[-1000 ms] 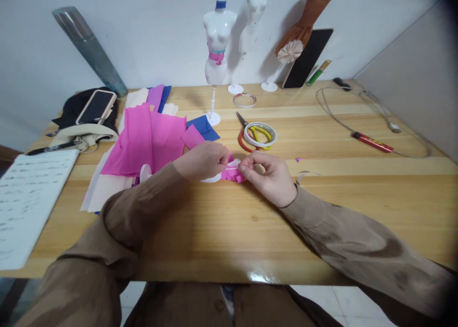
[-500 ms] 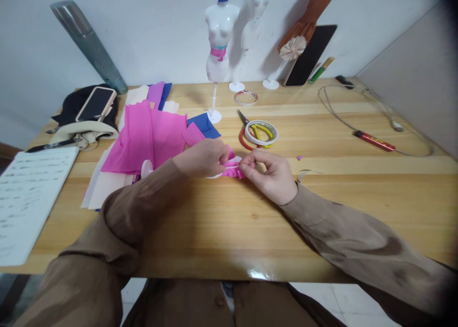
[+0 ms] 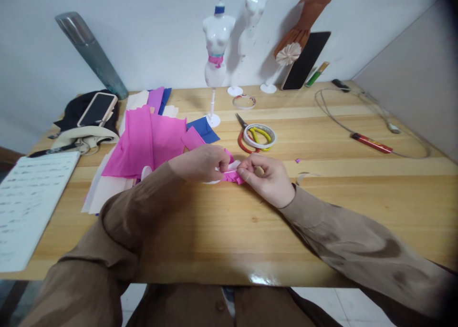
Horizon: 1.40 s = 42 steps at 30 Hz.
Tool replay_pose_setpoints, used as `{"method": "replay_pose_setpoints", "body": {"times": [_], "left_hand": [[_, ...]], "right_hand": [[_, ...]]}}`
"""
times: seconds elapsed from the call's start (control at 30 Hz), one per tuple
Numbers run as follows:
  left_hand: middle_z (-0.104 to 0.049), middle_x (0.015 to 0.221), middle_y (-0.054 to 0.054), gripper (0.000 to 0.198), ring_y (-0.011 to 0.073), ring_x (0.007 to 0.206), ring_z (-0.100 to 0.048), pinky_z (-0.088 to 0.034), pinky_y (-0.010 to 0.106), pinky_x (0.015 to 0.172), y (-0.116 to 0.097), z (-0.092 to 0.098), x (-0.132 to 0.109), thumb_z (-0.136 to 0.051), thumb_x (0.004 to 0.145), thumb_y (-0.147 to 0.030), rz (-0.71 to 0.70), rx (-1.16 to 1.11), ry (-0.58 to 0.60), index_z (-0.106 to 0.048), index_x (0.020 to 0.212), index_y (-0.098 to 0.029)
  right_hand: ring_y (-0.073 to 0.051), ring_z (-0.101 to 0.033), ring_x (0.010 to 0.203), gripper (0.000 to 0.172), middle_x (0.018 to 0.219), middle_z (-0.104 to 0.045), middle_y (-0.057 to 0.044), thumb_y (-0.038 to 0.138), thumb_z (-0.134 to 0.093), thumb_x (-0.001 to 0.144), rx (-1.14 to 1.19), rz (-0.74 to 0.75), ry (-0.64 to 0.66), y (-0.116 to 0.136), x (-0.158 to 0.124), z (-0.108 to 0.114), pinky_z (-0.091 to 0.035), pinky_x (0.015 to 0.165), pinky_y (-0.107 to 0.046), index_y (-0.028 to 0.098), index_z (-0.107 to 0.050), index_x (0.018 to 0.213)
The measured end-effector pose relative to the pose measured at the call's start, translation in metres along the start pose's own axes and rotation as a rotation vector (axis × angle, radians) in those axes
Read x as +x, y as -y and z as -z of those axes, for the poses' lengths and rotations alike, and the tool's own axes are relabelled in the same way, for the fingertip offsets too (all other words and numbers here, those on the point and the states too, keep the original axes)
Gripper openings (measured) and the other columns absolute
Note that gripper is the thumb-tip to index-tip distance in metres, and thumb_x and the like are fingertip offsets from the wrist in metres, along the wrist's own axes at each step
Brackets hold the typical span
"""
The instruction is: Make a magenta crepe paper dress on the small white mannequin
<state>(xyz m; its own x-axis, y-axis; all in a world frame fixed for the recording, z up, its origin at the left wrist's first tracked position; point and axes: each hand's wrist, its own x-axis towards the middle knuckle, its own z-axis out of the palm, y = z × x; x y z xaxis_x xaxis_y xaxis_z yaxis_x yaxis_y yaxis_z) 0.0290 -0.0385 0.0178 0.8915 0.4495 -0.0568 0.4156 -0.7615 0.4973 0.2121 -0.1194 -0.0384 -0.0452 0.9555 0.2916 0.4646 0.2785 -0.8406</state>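
A small ruffled pink strip of crepe-like paper (image 3: 234, 177) lies between my hands, low over the table, with a narrow white tape strip (image 3: 231, 169) along it. My left hand (image 3: 202, 163) is closed in a pinch at the strip's left end. The fingers of my right hand (image 3: 267, 180) pinch its right end. Part of a white round piece (image 3: 212, 181) shows under my left hand; the rest is hidden. Just beyond my hands, a white tape roll (image 3: 244, 135) rests on scissors (image 3: 241, 121) with red and yellow handles.
Large pink sheets (image 3: 166, 135) lie on other coloured sheets at left, near a written notebook (image 3: 34, 208) and a phone (image 3: 97, 109). Small white mannequins (image 3: 218, 34) stand at the back, one wearing a brown dress (image 3: 309, 19). A cable (image 3: 338, 120) lies at right.
The whole view has shifted slightly, showing more of the mannequins' tops. Both hands keep their pinch on the pink strip, with only slight finger movement.
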Motion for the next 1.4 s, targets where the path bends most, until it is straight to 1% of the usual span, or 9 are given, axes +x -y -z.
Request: {"method": "replay_pose_setpoints", "body": {"times": [0.1, 0.23, 0.4, 0.53, 0.7, 0.83, 0.93, 1.1, 1.4], "left_hand": [[-0.050, 0.061, -0.003, 0.013, 0.0088, 0.059, -0.043, -0.033, 0.022, 0.059, 0.002, 0.009, -0.002, -0.051, 0.069, -0.003, 0.090, -0.018, -0.027, -0.055, 0.063, -0.014], [-0.055, 0.063, -0.002, 0.013, 0.0099, 0.062, -0.046, -0.034, 0.023, 0.059, 0.010, 0.012, -0.001, -0.053, 0.076, -0.008, 0.277, 0.024, -0.240, -0.058, 0.066, -0.015], [-0.043, 0.054, -0.004, 0.031, 0.0097, 0.057, -0.036, -0.028, 0.025, 0.058, 0.011, 0.005, 0.004, -0.054, 0.080, -0.009, 0.400, 0.105, -0.139, -0.045, 0.051, -0.016], [-0.042, 0.054, -0.004, 0.031, 0.0094, 0.057, -0.035, -0.027, 0.025, 0.057, 0.006, 0.004, 0.003, -0.051, 0.081, -0.009, 0.347, 0.045, -0.080, -0.044, 0.051, -0.016], [-0.050, 0.062, 0.000, 0.020, 0.0115, 0.061, -0.042, -0.031, 0.026, 0.060, 0.002, 0.005, -0.003, -0.052, 0.080, -0.008, 0.282, 0.142, -0.241, -0.058, 0.062, -0.015], [-0.062, 0.080, 0.003, 0.012, 0.0137, 0.073, -0.053, -0.038, 0.025, 0.068, -0.001, -0.002, -0.003, -0.061, 0.080, -0.015, 0.090, 0.108, -0.146, -0.069, 0.088, -0.015], [-0.064, 0.081, 0.004, 0.005, 0.0144, 0.076, -0.055, -0.039, 0.025, 0.069, 0.000, -0.011, 0.003, -0.061, 0.080, -0.014, 0.083, 0.109, -0.130, -0.066, 0.080, -0.013], [-0.058, 0.069, 0.002, 0.019, 0.0121, 0.066, -0.049, -0.033, 0.025, 0.062, 0.002, -0.019, 0.009, -0.054, 0.080, -0.011, 0.148, 0.128, -0.136, -0.053, 0.061, -0.015], [-0.050, 0.067, -0.002, 0.020, 0.0102, 0.066, -0.046, -0.033, 0.023, 0.062, 0.008, -0.010, 0.008, -0.053, 0.081, -0.015, 0.122, -0.052, -0.050, -0.046, 0.062, -0.016]], "right_hand": [[-0.016, -0.053, 0.058, 0.018, 0.060, -0.062, -0.002, 0.026, -0.061, 0.080, -0.016, -0.016, 0.021, -0.001, -0.001, 0.000, -0.043, 0.060, -0.030, 0.019, -0.061, 0.063], [-0.016, -0.055, 0.058, 0.018, 0.059, -0.063, -0.002, 0.027, -0.061, 0.080, -0.018, -0.018, 0.022, 0.000, -0.001, 0.000, -0.044, 0.060, -0.029, 0.019, -0.062, 0.063], [-0.016, -0.055, 0.057, 0.018, 0.059, -0.064, -0.002, 0.025, -0.061, 0.080, -0.023, 0.004, 0.021, 0.003, 0.000, 0.000, -0.044, 0.059, -0.029, 0.020, -0.062, 0.062], [-0.017, -0.055, 0.060, 0.017, 0.061, -0.062, -0.003, 0.022, -0.060, 0.079, -0.055, 0.070, -0.045, 0.006, 0.000, 0.002, -0.044, 0.062, -0.031, 0.020, -0.061, 0.062], [-0.015, -0.052, 0.058, 0.013, 0.059, -0.056, 0.000, 0.024, -0.062, 0.077, 0.001, 0.052, -0.142, 0.006, 0.001, 0.005, -0.043, 0.061, -0.031, 0.021, -0.061, 0.064], [-0.014, -0.049, 0.055, 0.016, 0.056, -0.052, 0.001, 0.028, -0.063, 0.075, 0.087, -0.033, -0.181, 0.004, 0.002, 0.005, -0.041, 0.059, -0.031, 0.021, -0.059, 0.061], [-0.014, -0.048, 0.054, 0.018, 0.055, -0.052, 0.002, 0.027, -0.063, 0.075, 0.089, -0.037, -0.153, 0.004, 0.000, 0.004, -0.039, 0.057, -0.030, 0.021, -0.058, 0.059], [-0.014, -0.048, 0.054, 0.023, 0.054, -0.053, 0.000, 0.022, -0.059, 0.081, -0.078, 0.147, -0.068, 0.001, -0.004, 0.002, -0.038, 0.056, -0.029, 0.019, -0.061, 0.058], [-0.014, -0.045, 0.055, 0.026, 0.054, -0.049, 0.000, 0.020, -0.056, 0.083, -0.416, 0.467, -0.109, -0.005, -0.002, 0.003, -0.035, 0.059, -0.032, 0.018, -0.057, 0.058]]}}
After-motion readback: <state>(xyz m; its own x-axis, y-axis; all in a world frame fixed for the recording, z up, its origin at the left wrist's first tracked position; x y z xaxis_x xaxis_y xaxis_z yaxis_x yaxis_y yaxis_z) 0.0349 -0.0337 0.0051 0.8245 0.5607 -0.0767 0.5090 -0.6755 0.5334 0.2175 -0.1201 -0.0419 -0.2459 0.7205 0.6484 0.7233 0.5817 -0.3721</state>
